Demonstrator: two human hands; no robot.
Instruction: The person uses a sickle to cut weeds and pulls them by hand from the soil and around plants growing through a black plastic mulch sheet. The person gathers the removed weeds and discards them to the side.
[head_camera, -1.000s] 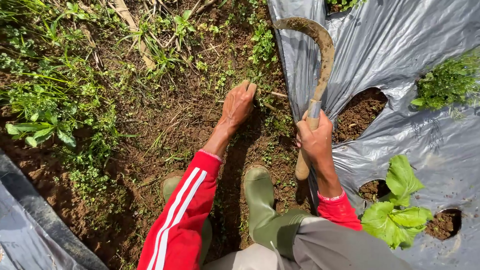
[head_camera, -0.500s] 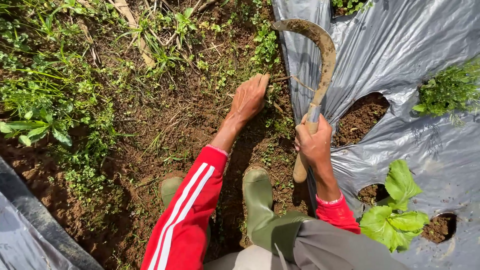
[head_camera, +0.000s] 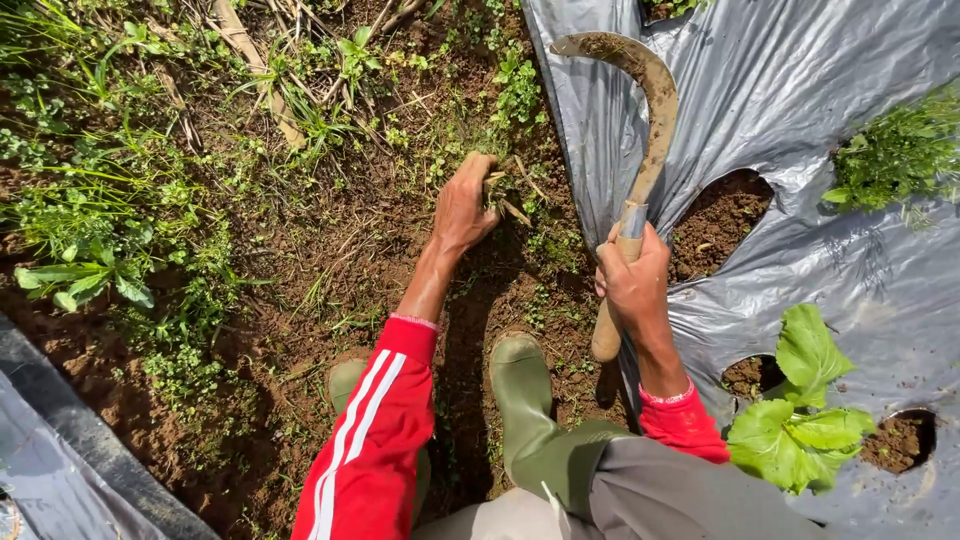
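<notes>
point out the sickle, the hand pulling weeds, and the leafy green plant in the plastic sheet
sickle (head_camera: 658, 110), head view, on the curved muddy blade.
left hand (head_camera: 462, 208), head view, on the back of the hand at the weeds.
leafy plant (head_camera: 800, 425), head view, on a broad lower leaf.

No packages, labels, signs or screens show anywhere in this view.
</notes>
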